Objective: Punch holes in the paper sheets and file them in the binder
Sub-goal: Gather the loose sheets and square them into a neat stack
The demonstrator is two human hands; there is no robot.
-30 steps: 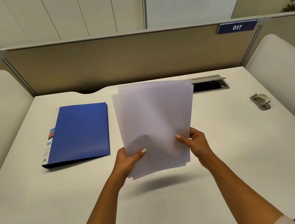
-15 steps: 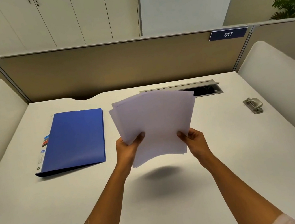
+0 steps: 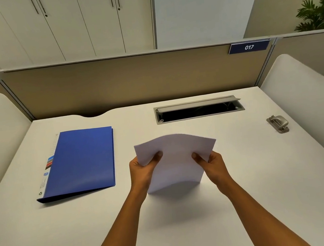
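A stack of white paper sheets stands upright on its lower edge on the white desk, bowed across the top. My left hand grips the stack's left side, thumb on the front. My right hand grips its right side the same way. A closed blue binder lies flat on the desk to the left of my hands. A grey metal hole punch sits far to the right, near the desk's edge.
An open cable hatch is sunk into the desk behind the sheets. A tan partition with a "017" label closes the back. White curved side panels flank the desk on both sides.
The fanned sheets have come down from the air and now stand squared on their lower edge on the desk. Both hands slid up along the sides. The camera tilted upward.
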